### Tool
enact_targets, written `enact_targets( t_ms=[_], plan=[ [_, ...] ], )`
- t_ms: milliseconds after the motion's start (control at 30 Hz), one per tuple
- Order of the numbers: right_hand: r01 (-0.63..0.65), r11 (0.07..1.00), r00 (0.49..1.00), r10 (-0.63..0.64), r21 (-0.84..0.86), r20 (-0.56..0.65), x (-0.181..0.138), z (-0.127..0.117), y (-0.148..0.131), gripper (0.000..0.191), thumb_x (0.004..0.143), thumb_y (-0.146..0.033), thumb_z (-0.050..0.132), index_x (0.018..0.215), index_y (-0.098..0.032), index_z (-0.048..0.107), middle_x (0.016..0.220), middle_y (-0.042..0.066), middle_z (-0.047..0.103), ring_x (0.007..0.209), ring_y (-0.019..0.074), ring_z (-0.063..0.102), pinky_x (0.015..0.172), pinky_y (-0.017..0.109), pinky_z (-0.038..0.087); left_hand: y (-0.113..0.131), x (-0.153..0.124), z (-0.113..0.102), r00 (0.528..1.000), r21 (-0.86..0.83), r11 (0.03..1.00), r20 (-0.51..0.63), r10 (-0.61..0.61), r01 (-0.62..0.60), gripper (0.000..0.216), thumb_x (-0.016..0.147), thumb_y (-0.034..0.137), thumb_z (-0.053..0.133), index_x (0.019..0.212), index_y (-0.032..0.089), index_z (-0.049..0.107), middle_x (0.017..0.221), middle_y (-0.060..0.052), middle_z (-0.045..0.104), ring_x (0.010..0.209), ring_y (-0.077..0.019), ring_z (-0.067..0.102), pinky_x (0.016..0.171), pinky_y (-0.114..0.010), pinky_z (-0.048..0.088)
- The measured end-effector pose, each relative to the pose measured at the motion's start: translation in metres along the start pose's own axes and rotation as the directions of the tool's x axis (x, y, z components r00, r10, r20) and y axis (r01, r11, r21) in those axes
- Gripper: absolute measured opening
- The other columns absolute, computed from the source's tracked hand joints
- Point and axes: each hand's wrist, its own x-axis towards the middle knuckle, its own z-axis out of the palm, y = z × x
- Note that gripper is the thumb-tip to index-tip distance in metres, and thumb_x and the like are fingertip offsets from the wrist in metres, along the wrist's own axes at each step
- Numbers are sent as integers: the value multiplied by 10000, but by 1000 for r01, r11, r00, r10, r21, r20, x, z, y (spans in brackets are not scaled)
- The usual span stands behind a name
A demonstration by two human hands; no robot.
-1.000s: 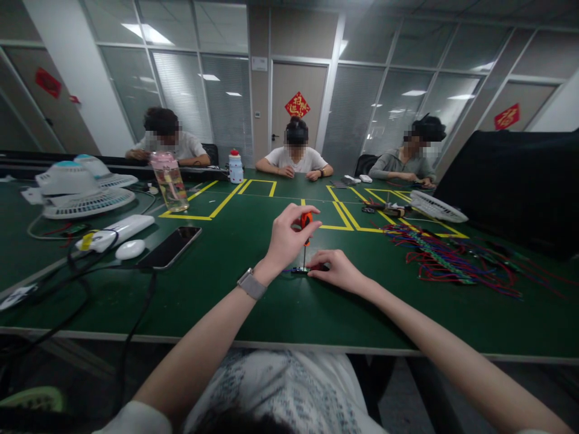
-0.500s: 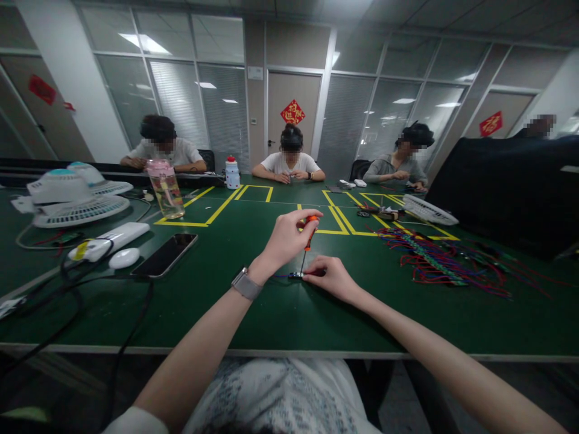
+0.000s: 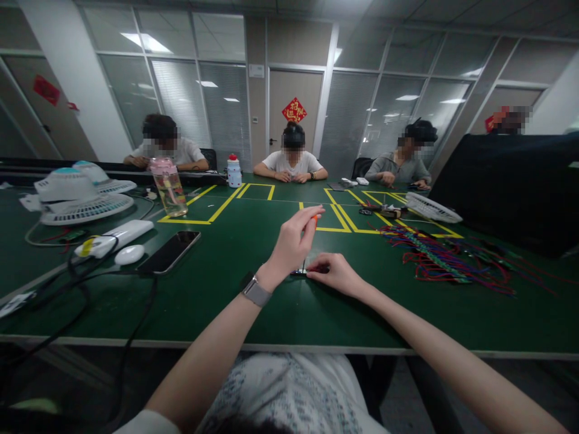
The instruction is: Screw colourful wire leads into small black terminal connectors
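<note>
Left hand [image 3: 293,239] has turned, mostly hiding the screwdriver handle [image 3: 315,217]

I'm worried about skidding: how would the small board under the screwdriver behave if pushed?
The small board looks tiny, so it's probably light and might slide on the smooth tabletop. Low and flat, it seems unlikely to roll. The right hand, fingertips at one end, may limit skidding.

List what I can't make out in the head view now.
All in the head view:
Screwdriver: handle mostly hidden behind the left hand.
Board: too small to tell its parts.
Whether screwdriver and board touch: too small to tell.
Black panel: cut off by the right edge.
</note>
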Motion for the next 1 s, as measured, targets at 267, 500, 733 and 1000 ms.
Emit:
enact_targets(
  t_ms=[267, 500, 733, 1000],
  plan=[
    [-26, 1000, 999, 26, 8, -25, 0, 0, 2, 78, 731, -232, 719, 748, -167, 758, 717, 38, 704, 644, 143, 616, 622, 248, 461, -5, 5, -1, 972, -188, 958, -55, -230, 216, 179, 850, 206, 609, 997, 163, 702, 955, -61, 707, 787, -141, 685, 653, -224, 558],
    [-22, 1000, 998, 21, -1, -54, -1, -1, -2, 61, 713, -226, 740, 719, -168, 754, 710, 38, 707, 639, 145, 623, 614, 246, 470, -2, 1, 5, 989, 220, 975, -145, 8, 25, 106, 818, 291, 683, 832, 189, 707, 790, -11, 527, 708, -116, 542, 650, -236, 500],
    [2, 1000, 1000, -2, 28, -6, -1, -3, -1, 100, 751, -242, 703, 783, -169, 763, 729, 38, 697, 651, 143, 621, 631, 252, 475, -1, 1, 5, 996, -103, 991, -6, -88, 87, 274, 953, 221, 426, 1101, 176, 653, 1133, -92, 663, 1013, -175, 651, 860, -311, 549],
    [-12, 998, 1000, 13, 58, -14, 0, -3, 1, 98, 740, -256, 717, 769, -174, 763, 732, 40, 707, 667, 150, 627, 647, 257, 481, -6, 3, 6, 990, -60, 991, -75, -123, 119, 160, 828, 278, 663, 953, 196, 720, 902, -38, 655, 770, -127, 635, 645, -227, 547]
  ],
)
